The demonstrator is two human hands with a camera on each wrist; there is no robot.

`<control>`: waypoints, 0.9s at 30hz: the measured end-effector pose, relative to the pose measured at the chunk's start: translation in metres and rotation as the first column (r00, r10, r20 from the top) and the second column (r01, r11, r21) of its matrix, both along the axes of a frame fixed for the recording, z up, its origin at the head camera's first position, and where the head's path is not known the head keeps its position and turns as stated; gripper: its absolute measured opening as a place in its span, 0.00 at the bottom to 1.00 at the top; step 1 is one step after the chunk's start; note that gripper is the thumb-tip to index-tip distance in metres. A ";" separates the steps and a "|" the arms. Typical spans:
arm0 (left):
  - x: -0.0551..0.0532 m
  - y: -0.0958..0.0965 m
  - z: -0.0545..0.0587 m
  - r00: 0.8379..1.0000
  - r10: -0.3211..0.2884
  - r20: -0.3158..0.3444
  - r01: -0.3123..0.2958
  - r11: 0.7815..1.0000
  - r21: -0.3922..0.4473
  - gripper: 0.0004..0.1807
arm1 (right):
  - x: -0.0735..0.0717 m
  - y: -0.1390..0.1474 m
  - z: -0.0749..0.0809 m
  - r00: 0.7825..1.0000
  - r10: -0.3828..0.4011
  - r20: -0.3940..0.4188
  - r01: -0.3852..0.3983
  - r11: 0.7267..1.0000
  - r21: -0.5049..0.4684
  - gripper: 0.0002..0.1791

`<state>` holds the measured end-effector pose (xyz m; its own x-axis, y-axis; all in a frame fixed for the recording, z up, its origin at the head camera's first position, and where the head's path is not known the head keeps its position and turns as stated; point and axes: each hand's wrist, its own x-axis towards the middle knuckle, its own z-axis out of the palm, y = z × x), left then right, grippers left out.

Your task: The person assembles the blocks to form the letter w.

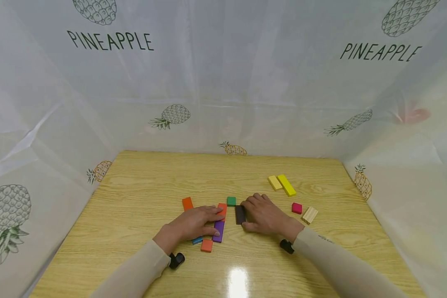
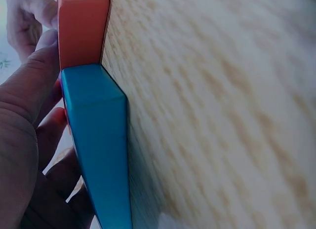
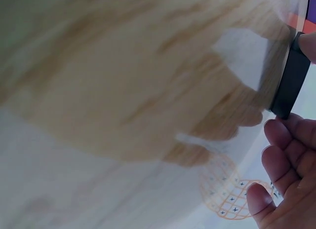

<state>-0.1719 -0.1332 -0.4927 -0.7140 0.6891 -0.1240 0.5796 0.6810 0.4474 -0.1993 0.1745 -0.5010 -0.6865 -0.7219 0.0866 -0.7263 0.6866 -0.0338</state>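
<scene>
My left hand point(image 1: 193, 222) lies over a cluster of flat wooden blocks, its fingertips on an orange block point(image 1: 222, 210) and its thumb on a purple block point(image 1: 219, 231). Partly hidden below that hand is a blue block point(image 2: 98, 145), and a coral-red square block point(image 1: 206, 245) sits at the near end. An orange-red block point(image 1: 187, 203) shows beyond the wrist side. To the right, my right hand point(image 1: 265, 216) pinches a black block point(image 1: 240, 215) between thumb and fingers, with a gap between it and the cluster. Just beyond is a green square block point(image 1: 231, 201).
Farther right lie a pale yellow block point(image 1: 275, 183) and a bright yellow block point(image 1: 286, 185). A crimson block point(image 1: 296, 208) and a bare wood block point(image 1: 310, 215) are beside the right hand. White pineapple-print sheeting point(image 1: 223, 74) surrounds the wooden table point(image 1: 145, 174).
</scene>
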 end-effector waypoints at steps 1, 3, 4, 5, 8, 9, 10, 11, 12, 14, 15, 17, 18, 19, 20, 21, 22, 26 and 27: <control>0.000 0.000 0.000 1.000 -0.001 0.000 0.001 1.000 0.001 0.34 | 0.000 0.000 0.000 1.000 -0.001 0.001 0.001 1.000 -0.001 0.35; 0.000 0.000 -0.001 1.000 -0.002 0.001 0.002 1.000 0.003 0.34 | -0.001 0.000 0.000 1.000 -0.003 -0.001 0.003 1.000 0.001 0.35; 0.000 0.000 -0.001 1.000 -0.003 0.001 0.003 1.000 0.004 0.34 | -0.001 0.000 0.000 1.000 -0.003 -0.003 0.003 1.000 0.001 0.35; 0.000 0.000 -0.001 1.000 -0.003 0.000 0.003 1.000 0.005 0.34 | -0.001 0.000 0.000 1.000 -0.003 -0.006 0.003 1.000 0.001 0.35; 0.000 -0.001 -0.002 1.000 -0.002 -0.001 0.002 1.000 0.005 0.34 | -0.001 0.000 -0.001 1.000 0.000 -0.011 0.000 1.000 -0.001 0.35; 0.000 -0.001 -0.002 1.000 -0.002 -0.002 0.002 1.000 0.005 0.34 | -0.001 0.000 -0.001 1.000 0.001 -0.011 -0.001 1.000 -0.002 0.35; 0.000 -0.001 -0.002 1.000 -0.001 -0.002 0.001 1.000 0.006 0.34 | -0.001 0.000 -0.001 1.000 0.001 -0.011 -0.001 1.000 -0.003 0.35; -0.001 -0.001 -0.002 1.000 0.000 -0.002 0.000 1.000 0.007 0.34 | -0.001 0.000 -0.001 1.000 0.000 -0.010 0.000 1.000 -0.004 0.35; -0.001 -0.001 -0.002 1.000 0.000 -0.002 0.000 1.000 0.008 0.34 | -0.001 0.000 -0.001 1.000 0.000 -0.007 0.000 1.000 -0.005 0.35; -0.001 -0.001 -0.001 1.000 -0.001 -0.001 0.001 1.000 0.009 0.34 | -0.001 0.000 -0.001 1.000 -0.003 0.000 0.003 1.000 -0.007 0.35; -0.001 -0.001 -0.001 1.000 -0.001 0.000 0.001 1.000 0.010 0.34 | -0.001 0.000 -0.001 1.000 -0.004 0.004 0.004 1.000 -0.008 0.35; 0.000 0.000 -0.001 1.000 -0.002 0.000 0.002 1.000 0.010 0.34 | -0.001 0.000 -0.001 1.000 -0.008 0.011 0.008 1.000 -0.010 0.35; 0.000 0.000 -0.001 1.000 -0.003 -0.001 0.003 1.000 0.011 0.34 | -0.001 0.000 -0.001 1.000 -0.009 0.014 0.009 1.000 -0.012 0.35; 0.000 0.000 -0.001 1.000 -0.003 -0.001 0.003 1.000 0.011 0.34 | -0.001 -0.001 -0.001 1.000 -0.010 0.016 0.010 1.000 -0.012 0.35; 0.000 -0.001 -0.001 1.000 -0.003 -0.002 0.003 1.000 0.012 0.34 | -0.001 -0.001 -0.001 1.000 -0.011 0.017 0.011 1.000 -0.014 0.35; 0.000 -0.001 -0.001 1.000 -0.003 -0.002 0.003 1.000 0.014 0.34 | -0.001 -0.001 -0.001 1.000 -0.011 0.017 0.012 1.000 -0.014 0.35; 0.000 -0.001 -0.001 1.000 -0.002 -0.002 0.002 1.000 0.015 0.34 | -0.001 -0.001 -0.001 1.000 -0.012 0.016 0.012 1.000 -0.014 0.35; 0.000 -0.001 -0.001 1.000 -0.001 -0.001 0.001 1.000 0.016 0.34 | -0.001 -0.001 -0.001 1.000 -0.012 0.012 0.013 1.000 -0.012 0.35; 0.000 -0.001 -0.001 1.000 -0.002 -0.002 0.002 1.000 0.014 0.34 | -0.001 -0.001 -0.001 1.000 -0.013 0.012 0.013 1.000 -0.011 0.35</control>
<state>-0.1718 -0.1338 -0.4936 -0.7130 0.6921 -0.1127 0.5818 0.6736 0.4559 -0.2008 0.1735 -0.5017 -0.6968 -0.7121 0.0863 -0.7169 0.6954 -0.0502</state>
